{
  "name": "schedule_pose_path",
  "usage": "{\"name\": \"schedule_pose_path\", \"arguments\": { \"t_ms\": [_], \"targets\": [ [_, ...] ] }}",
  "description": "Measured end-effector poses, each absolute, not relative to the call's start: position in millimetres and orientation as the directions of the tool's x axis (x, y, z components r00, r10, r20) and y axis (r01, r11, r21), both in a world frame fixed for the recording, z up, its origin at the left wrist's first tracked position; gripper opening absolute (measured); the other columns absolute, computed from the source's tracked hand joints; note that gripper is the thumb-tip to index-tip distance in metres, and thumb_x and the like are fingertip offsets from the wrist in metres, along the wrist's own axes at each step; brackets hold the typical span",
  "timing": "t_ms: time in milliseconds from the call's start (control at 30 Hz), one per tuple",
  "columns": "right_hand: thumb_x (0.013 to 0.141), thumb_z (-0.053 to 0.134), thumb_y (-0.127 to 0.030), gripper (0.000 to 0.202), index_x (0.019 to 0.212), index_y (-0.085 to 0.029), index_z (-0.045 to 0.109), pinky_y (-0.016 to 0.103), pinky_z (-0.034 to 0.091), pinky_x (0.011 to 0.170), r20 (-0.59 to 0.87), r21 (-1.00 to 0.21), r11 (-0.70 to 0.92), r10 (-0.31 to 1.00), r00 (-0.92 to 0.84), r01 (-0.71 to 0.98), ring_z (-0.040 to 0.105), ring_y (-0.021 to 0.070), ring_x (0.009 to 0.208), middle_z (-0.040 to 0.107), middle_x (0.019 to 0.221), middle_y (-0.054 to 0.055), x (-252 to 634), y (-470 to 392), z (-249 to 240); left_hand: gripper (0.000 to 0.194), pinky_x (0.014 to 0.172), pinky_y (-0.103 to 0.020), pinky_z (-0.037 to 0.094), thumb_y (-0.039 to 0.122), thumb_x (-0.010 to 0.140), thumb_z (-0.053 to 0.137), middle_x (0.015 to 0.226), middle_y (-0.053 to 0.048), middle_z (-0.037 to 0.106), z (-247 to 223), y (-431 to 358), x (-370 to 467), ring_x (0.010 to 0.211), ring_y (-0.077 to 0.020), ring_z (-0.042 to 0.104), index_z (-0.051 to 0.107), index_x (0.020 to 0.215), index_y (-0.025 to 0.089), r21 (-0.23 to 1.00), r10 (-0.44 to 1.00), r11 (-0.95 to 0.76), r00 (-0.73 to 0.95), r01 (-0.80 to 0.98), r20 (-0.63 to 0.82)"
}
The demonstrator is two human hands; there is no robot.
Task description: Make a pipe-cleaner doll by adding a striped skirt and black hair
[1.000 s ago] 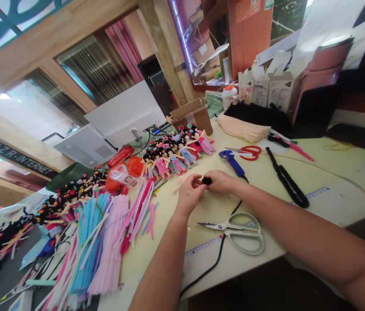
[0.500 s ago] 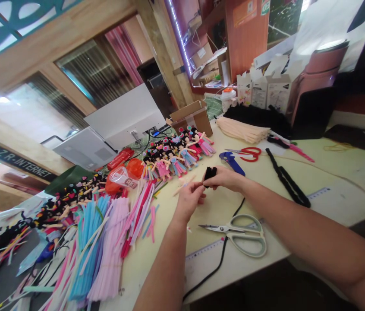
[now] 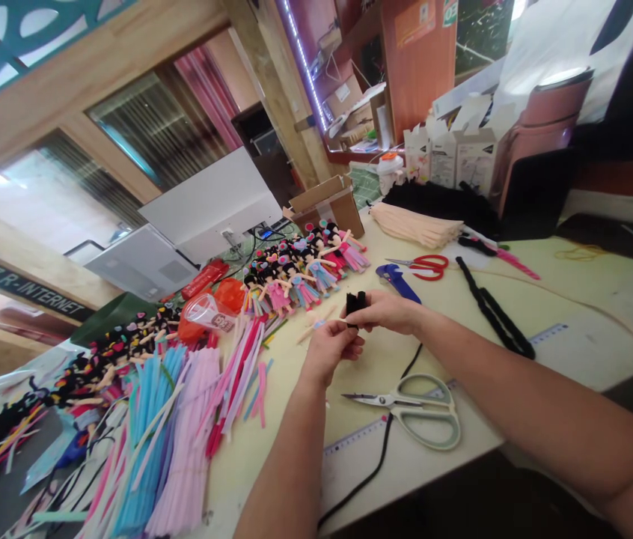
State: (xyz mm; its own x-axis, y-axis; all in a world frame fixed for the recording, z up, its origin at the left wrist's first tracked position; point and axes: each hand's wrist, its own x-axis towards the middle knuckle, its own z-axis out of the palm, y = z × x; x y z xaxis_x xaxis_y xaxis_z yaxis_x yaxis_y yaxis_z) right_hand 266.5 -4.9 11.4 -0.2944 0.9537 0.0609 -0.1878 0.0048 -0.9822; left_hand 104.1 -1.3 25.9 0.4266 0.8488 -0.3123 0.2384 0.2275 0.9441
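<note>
Black fuzzy bundle [image 3: 355, 305] is sitting near frame centre; fingers are covering its lower part, exact form unclear. Right hand [image 3: 388, 311] is pinching it; left hand [image 3: 331, 350] is curling at its lower edge, cannot tell what those fingertips are gripping. Blue glue gun [image 3: 399, 283] is lying just behind. Plush lilac pipe-cleaner stems [image 3: 185, 442] are fanning across lower left; metal-bladed scissors [image 3: 388, 400] are resting below centre.

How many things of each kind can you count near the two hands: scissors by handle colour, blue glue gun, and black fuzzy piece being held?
Red-handled scissors: 1
White-handled scissors: 1
Blue glue gun: 1
Black fuzzy piece, held in the right hand: 1
Total: 4
</note>
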Motion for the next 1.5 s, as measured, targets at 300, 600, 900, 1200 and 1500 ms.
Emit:
{"name": "schedule_pose_path", "arguments": {
  "t_ms": [300, 600, 900, 1200, 1500],
  "targets": [
    [0.062, 0.072, -0.035, 0.023, 0.064, -0.014, 0.062, 0.022, 0.034, 0.046, 0.078, -0.99, 0.056, 0.981, -0.179, -0.126, 0.045, 0.007, 0.049, 0.057, 0.055, -0.003, 267.2, -2.4, 12.7, 0.014, 0.056, -0.023, 0.051, 0.019, 0.071, 0.067, 0.067, -0.003, 0.068, 25.9, -3.1, 112.3, 0.054, -0.0103, 0.062, 0.064, 0.083, 0.014, 0.947, 0.853, 0.219, 0.424, 0.235, -0.303],
    [0.067, 0.065, -0.03, 0.017, 0.064, -0.015, 0.059, 0.021, 0.038, 0.046, 0.084, -0.996, 0.089, 0.984, -0.16, 0.025, 0.047, 0.0074, 0.048, 0.056, 0.055, -0.003, 268.8, -0.1, 13.2, 0.014, 0.059, -0.024, 0.052, 0.024, 0.07, 0.067, 0.068, -0.004, 0.068, 27.1, -2.7, 115.5, 0.056, -0.0106, 0.063, 0.067, 0.079, 0.013, 0.947, 0.862, 0.213, 0.411, 0.238, -0.297],
    [0.074, 0.062, -0.025, 0.012, 0.066, -0.015, 0.063, 0.021, 0.04, 0.052, 0.055, -0.934, 0.055, 0.998, -0.011, 0.354, 0.055, 0.0109, 0.054, 0.063, 0.059, 0.0, 277.4, 11.4, -0.3, 0.033, 0.043, -0.02, 0.044, 0.028, 0.075, 0.062, 0.075, -0.005, 0.07, 23.2, -0.6, 112.0, 0.049, -0.0107, 0.06, 0.061, 0.106, 0.014, 0.908, 0.927, 0.09, 0.299, 0.41, -0.227],
    [0.073, 0.068, -0.027, 0.013, 0.064, -0.017, 0.066, 0.025, 0.032, 0.057, 0.147, -0.749, 0.075, 0.988, 0.055, 0.658, 0.054, 0.0154, 0.065, 0.067, 0.069, 0.004, 281.6, 19.1, -17.5, 0.032, 0.041, -0.017, 0.041, 0.032, 0.073, 0.062, 0.071, -0.004, 0.068, 29.3, -4.8, 96.8, 0.048, -0.0085, 0.057, 0.061, 0.1, 0.014, 0.939, 0.942, 0.034, 0.304, 0.342, -0.145],
    [0.074, 0.066, -0.027, 0.01, 0.069, -0.018, 0.068, 0.024, 0.033, 0.056, 0.165, -0.726, 0.125, 0.986, -0.005, 0.676, 0.054, 0.0142, 0.063, 0.067, 0.068, 0.003, 281.4, 18.8, -22.7, 0.023, 0.041, -0.017, 0.041, 0.027, 0.075, 0.058, 0.07, -0.003, 0.067, 25.3, -3.4, 97.1, 0.048, -0.0082, 0.057, 0.061, 0.094, 0.014, 0.941, 0.94, 0.076, 0.292, 0.33, -0.178]
  ]
}}
